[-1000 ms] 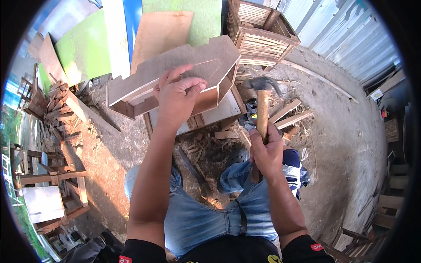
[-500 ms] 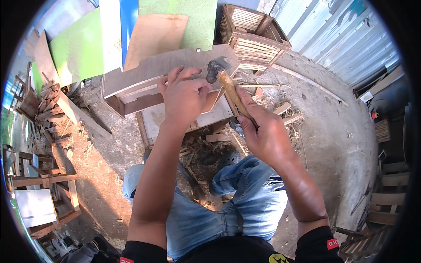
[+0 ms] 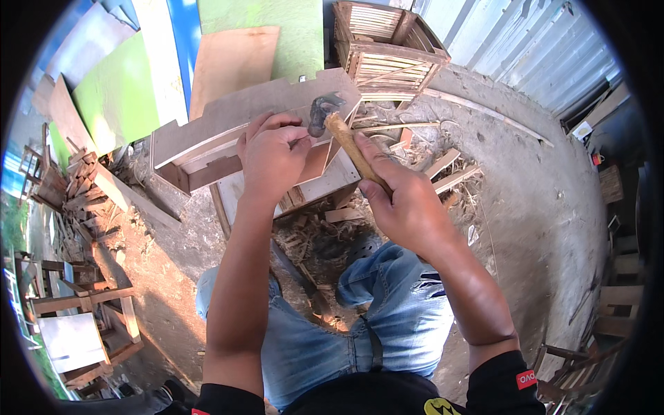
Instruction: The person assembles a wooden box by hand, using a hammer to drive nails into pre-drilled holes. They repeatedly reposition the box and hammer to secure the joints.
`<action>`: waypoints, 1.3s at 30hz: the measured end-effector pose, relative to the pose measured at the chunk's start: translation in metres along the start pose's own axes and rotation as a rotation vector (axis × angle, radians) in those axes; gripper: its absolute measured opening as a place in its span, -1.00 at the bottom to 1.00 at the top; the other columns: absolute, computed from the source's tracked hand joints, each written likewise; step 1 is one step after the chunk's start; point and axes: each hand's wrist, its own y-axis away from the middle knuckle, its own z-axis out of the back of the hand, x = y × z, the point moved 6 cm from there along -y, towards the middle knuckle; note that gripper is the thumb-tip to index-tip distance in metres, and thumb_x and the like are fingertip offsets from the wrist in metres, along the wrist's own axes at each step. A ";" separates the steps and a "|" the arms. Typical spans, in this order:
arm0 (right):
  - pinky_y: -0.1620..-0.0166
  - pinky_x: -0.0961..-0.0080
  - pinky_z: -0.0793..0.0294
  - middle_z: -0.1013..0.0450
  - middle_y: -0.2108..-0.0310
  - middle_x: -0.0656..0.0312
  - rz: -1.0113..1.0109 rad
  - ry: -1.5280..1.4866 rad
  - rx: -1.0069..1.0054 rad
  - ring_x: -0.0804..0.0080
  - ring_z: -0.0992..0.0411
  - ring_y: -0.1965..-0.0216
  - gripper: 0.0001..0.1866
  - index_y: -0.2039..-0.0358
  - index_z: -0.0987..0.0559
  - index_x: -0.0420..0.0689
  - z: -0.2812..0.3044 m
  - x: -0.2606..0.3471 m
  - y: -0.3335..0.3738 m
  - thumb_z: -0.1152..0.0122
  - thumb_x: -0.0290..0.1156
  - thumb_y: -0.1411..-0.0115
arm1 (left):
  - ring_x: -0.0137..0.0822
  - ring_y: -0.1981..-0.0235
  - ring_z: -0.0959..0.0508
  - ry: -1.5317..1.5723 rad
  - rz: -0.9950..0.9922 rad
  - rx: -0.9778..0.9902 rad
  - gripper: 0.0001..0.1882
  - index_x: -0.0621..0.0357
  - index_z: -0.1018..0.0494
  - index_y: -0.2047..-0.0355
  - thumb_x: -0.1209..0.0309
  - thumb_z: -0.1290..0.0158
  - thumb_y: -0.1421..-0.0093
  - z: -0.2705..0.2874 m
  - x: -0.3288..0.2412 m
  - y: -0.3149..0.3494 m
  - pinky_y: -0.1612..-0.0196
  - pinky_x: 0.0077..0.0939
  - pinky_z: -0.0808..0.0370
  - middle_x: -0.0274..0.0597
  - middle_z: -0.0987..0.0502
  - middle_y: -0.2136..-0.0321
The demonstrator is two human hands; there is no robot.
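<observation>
My right hand (image 3: 404, 204) grips the wooden handle of a hammer (image 3: 337, 126). Its dark metal head is just beyond the fingertips of my left hand (image 3: 273, 159), over the right end of an open-fronted wooden box (image 3: 190, 142). The thumb and forefinger of the left hand are pinched together close to the hammer head. Whatever they hold, if anything, is too small to make out. That hand also covers part of the box's front edge. Under the box is a low support with a pale top (image 3: 339, 173).
Behind the box lean a tan board (image 3: 235, 66) and green panels (image 3: 121, 83). A slatted wooden crate (image 3: 394, 69) stands at the far right. Scrap wood (image 3: 456, 176) and shavings litter the floor, and a wooden frame (image 3: 86, 301) sits at left.
The hammer head has come slightly lower, nearer to the left fingertips. The raised fingers of my left hand have curled in. The whole view has shifted a little.
</observation>
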 end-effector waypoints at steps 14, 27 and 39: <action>0.18 0.25 -0.51 -0.53 0.18 -0.18 0.010 0.007 -0.066 -0.03 -0.52 0.32 -0.36 -0.33 -0.33 -0.04 0.004 0.001 0.002 -0.17 -0.58 -0.23 | -0.14 -0.23 -0.34 0.044 0.007 0.027 -0.85 -0.15 -0.72 0.34 0.20 -0.27 -0.08 -0.003 0.011 -0.001 -0.29 -0.04 -0.08 -0.48 -0.62 0.08; 0.15 0.06 -0.51 -0.52 0.25 -0.23 -0.027 -0.026 -0.036 -0.25 -0.50 0.21 -0.36 -0.31 -0.36 -0.03 0.001 0.001 0.003 -0.13 -0.62 -0.19 | -0.12 -0.24 -0.33 0.082 -0.049 0.021 -0.85 -0.10 -0.71 0.32 0.28 -0.25 -0.08 0.002 0.005 0.001 -0.30 -0.07 -0.13 -0.43 -0.61 0.07; 0.12 0.38 -0.53 -0.57 0.13 -0.11 -0.044 0.084 0.061 0.05 -0.54 0.33 -0.38 -0.34 -0.32 -0.04 -0.004 0.011 0.001 -0.18 -0.55 -0.26 | -0.08 -0.19 -0.43 0.135 -0.205 0.071 -0.74 0.08 -0.63 0.24 0.45 -0.24 0.01 0.008 0.009 0.006 -0.33 -0.20 -0.24 -0.25 -0.63 0.06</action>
